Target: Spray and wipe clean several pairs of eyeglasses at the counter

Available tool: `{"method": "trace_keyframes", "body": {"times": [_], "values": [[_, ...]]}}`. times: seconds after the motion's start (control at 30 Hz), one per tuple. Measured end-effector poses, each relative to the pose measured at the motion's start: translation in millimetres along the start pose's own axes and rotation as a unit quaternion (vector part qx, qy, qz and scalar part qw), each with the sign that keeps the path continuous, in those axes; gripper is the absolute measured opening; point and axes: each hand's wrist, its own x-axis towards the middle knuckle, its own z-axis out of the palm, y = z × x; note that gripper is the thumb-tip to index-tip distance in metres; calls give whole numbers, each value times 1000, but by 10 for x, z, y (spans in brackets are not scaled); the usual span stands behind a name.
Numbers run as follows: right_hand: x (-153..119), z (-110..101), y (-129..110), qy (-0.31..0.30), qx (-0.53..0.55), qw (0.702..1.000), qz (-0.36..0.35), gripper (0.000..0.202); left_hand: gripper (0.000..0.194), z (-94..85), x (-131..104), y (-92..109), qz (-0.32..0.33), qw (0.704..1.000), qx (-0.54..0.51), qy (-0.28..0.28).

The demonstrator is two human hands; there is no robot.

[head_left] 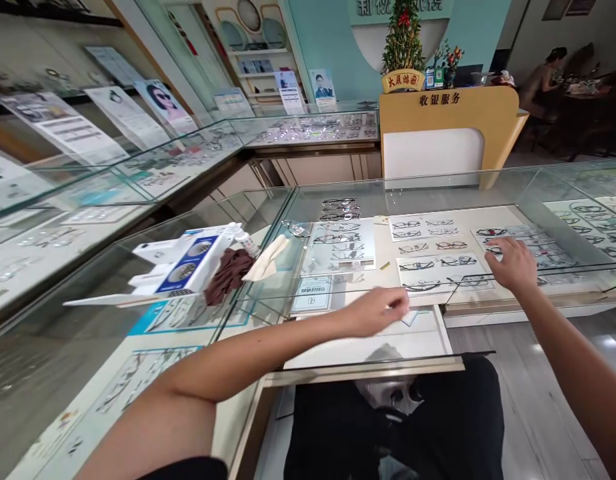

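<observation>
My left hand (381, 311) is above the pulled-out white drawer (333, 345), near the front edge of the glass counter. Its fingers are curled and slightly blurred; anything inside them is hidden. Over the glass top to the right, my right hand (514, 265) has its fingers apart and holds nothing visible. Beneath it are eyeglasses (491, 233) on a display card. More eyeglasses (451, 245) lie in rows under the glass between my hands. A small card or cloth (415, 317) is in the drawer beside my left hand.
On the counter at left are a blue-and-white box (191, 263), a brown cloth (231, 272), a cream cloth (268, 259) and a small white bottle (247, 241). A yellow cashier desk (443, 110) stands beyond. A seated person (545, 80) is far right.
</observation>
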Motion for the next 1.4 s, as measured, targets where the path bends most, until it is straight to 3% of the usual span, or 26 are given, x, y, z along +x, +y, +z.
{"method": "trace_keyframes", "body": {"times": [0.1, 0.23, 0.3, 0.4, 0.6, 0.73, 0.93, 1.03, 1.13, 1.23, 1.3, 1.4], "values": [[13, -14, -18, -8, 3, 1000, 8, 29, 29, -632, -109, -125, -47, 988, 104, 108], [28, -7, -37, -4, 1, 1000, 8, 29, 37, -1438, -170, -511, -109, 947, 269, 138], [34, -1, -40, -2, -2, 1000, 9, 29, 28, -1703, -150, -690, -112, 918, 350, 148], [40, -8, -45, -7, -9, 1000, 13, 32, 33, -1894, -49, -861, -127, 898, 400, 131], [35, -64, -65, -26, -13, 999, 19, 38, 28, -1960, 256, -960, -157, 895, 410, 78], [39, -46, -40, 0, -3, 1000, -2, 35, 24, -2017, 407, -1014, -159, 886, 432, 58], [46, 4, -10, 6, -2, 1000, 5, 33, 21, -2010, 524, -1071, -173, 873, 455, 35], [47, 12, -13, 14, 5, 1000, 2, 31, 23, -1994, 509, -1030, -187, 876, 442, 52], [50, 8, -17, 6, 6, 1000, 8, 33, 25, -2004, 410, -918, -198, 889, 408, 69], [50, -17, -39, -10, 2, 1000, 17, 35, 26, -1968, 231, -717, -210, 910, 354, 51], [44, -50, -73, -24, 0, 999, 22, 37, 28, -1859, 84, -533, -184, 928, 321, 34], [32, -110, -149, -46, -11, 998, 40, 40, 32, -1530, -139, -223, -140, 960, 243, -22]]}}
